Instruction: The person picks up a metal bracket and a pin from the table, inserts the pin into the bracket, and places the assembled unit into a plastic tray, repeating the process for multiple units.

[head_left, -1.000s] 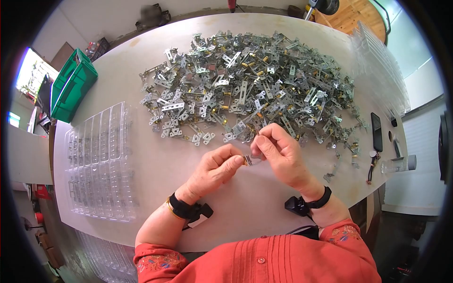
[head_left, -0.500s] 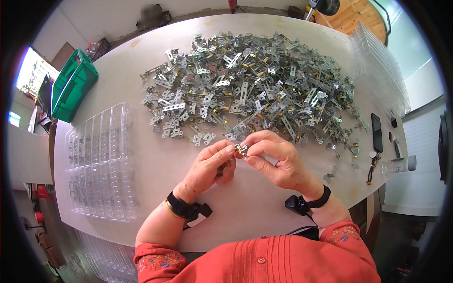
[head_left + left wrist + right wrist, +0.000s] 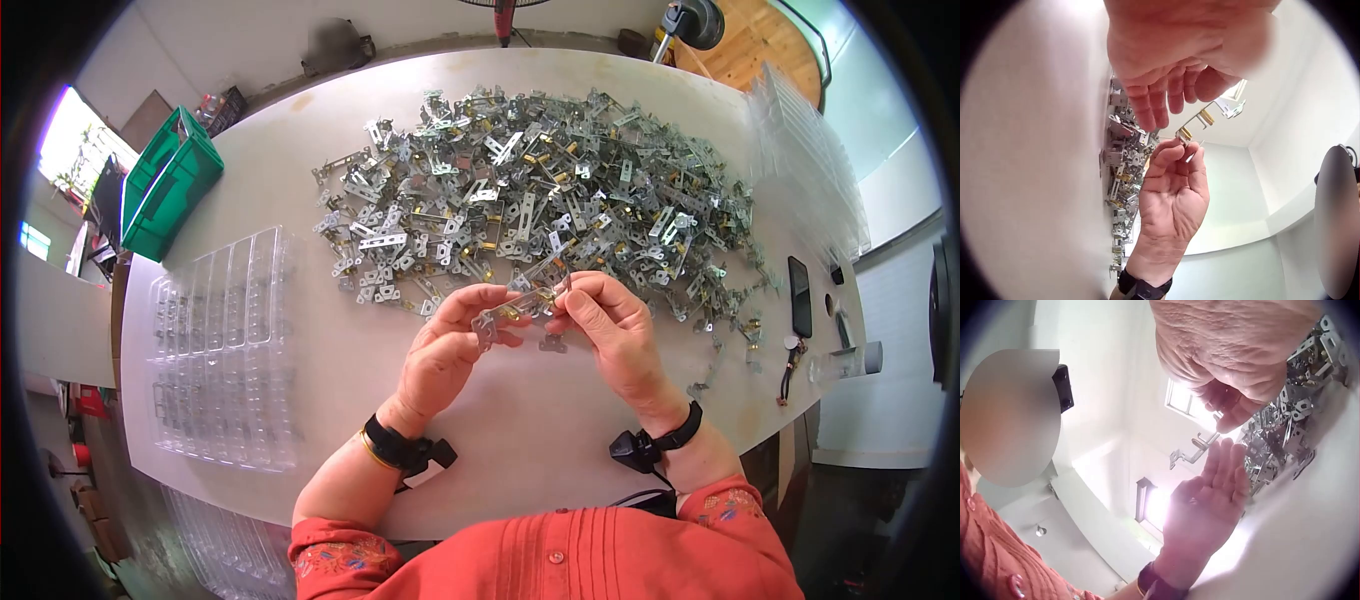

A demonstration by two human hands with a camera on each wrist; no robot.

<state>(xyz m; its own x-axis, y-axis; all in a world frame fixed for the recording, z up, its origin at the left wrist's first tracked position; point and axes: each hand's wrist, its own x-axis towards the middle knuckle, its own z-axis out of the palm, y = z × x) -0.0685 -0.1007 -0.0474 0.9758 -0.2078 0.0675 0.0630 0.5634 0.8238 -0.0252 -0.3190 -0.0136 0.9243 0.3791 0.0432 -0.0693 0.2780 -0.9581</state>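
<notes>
Pale walls and a bright window surround a broad, whitish surface, seen from above through a round, dark-edged lens. Across its far half spreads a large, tangled pile of metal brackets, silvery with touches of brass colour. At the near edge sits a person in a red shirt with embroidered sleeves, wearing a black strap on each wrist.

Between the two hands, just in front of the pile and raised above the surface, is one long metal bracket, with brass-coloured pieces along its strip. The right hand pinches one end of it between thumb and fingers. The left hand is beside the bracket's other end, its fingers extended and apart from the thumb; whether it touches the metal cannot be told. A small metal piece shows just below the right fingertips; whether it belongs to the same bracket is unclear.

To the left lies a clear plastic tray with small grey parts in its compartments, and beyond it stands a green crate. On the right are more clear trays, a black phone and a transparent container lying on its side.
</notes>
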